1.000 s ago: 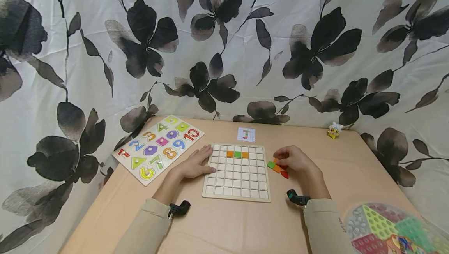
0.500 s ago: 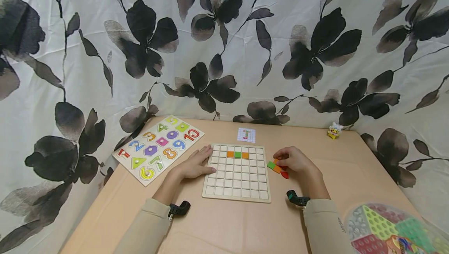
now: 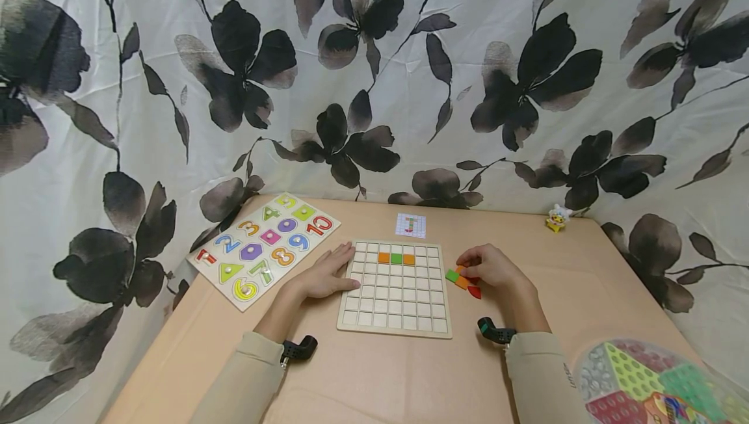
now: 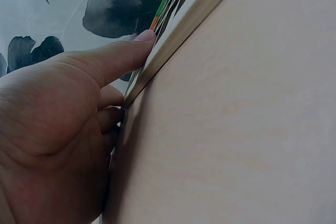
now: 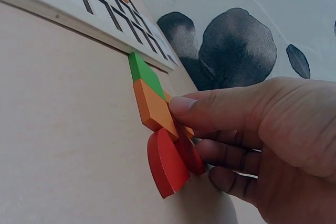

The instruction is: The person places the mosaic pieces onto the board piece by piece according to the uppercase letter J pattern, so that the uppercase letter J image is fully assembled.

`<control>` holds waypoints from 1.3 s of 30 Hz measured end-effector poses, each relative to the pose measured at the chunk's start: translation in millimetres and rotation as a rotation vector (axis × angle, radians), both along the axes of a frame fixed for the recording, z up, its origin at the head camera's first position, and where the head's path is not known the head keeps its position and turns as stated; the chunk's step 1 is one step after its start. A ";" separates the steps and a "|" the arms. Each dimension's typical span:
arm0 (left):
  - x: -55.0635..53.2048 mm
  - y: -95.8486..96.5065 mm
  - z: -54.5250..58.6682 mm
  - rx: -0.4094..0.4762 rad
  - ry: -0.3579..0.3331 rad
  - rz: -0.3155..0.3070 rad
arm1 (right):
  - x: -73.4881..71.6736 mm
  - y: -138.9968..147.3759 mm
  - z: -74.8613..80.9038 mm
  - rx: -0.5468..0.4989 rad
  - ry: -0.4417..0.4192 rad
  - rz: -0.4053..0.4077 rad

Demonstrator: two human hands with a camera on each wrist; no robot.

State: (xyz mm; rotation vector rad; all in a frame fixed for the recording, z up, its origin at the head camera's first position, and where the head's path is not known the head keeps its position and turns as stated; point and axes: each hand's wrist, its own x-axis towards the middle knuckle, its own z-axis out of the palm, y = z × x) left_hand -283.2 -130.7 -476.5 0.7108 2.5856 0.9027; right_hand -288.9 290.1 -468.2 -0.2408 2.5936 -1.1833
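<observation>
A pale wooden grid board (image 3: 394, 312) lies in front of me, with two orange squares and a green square (image 3: 396, 258) set in one row near its far side. My left hand (image 3: 320, 274) rests along the board's left edge, thumb on top, fingers extended. To the right of the board, my right hand (image 3: 497, 269) is at a cluster of loose pieces. Its thumb touches the cluster beside an orange square block (image 5: 152, 106); the index fingertip is hidden, so a pinch is not certain. A green block (image 5: 146, 74) and red curved-edged blocks (image 5: 165, 163) lie there too.
A white number-and-shape puzzle board (image 3: 234, 284) lies to the left. Behind the grid board is a small gridded pattern card (image 3: 411, 225). A small toy figure (image 3: 558, 218) stands at the far right. A clear container of colourful pieces (image 3: 638, 378) is near right. A floral curtain hangs behind the table.
The right hand has shifted very slightly over the red pieces at the cluster. The left hand and the board stay where they were.
</observation>
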 end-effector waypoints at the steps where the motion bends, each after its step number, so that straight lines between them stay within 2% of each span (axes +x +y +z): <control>1: -0.1 -0.2 -0.2 -0.001 0.002 -0.001 | -0.1 0.0 -0.3 0.000 0.002 0.001; 25: -0.5 -0.8 -1.8 -0.004 0.009 -0.011 | -0.1 -4.8 -2.5 -0.015 0.060 0.012; 30: 0.2 -1.7 -2.2 -0.003 0.013 -0.009 | 0.3 -4.8 -2.9 -0.011 0.069 -0.017; 37: 1.3 -2.0 -2.7 -0.004 0.009 -0.006 | 3.7 -6.7 1.7 -0.053 0.037 -0.088; 39: 1.5 -2.3 -3.1 -0.002 0.008 -0.004 | 4.4 -7.4 3.9 -0.054 0.052 -0.081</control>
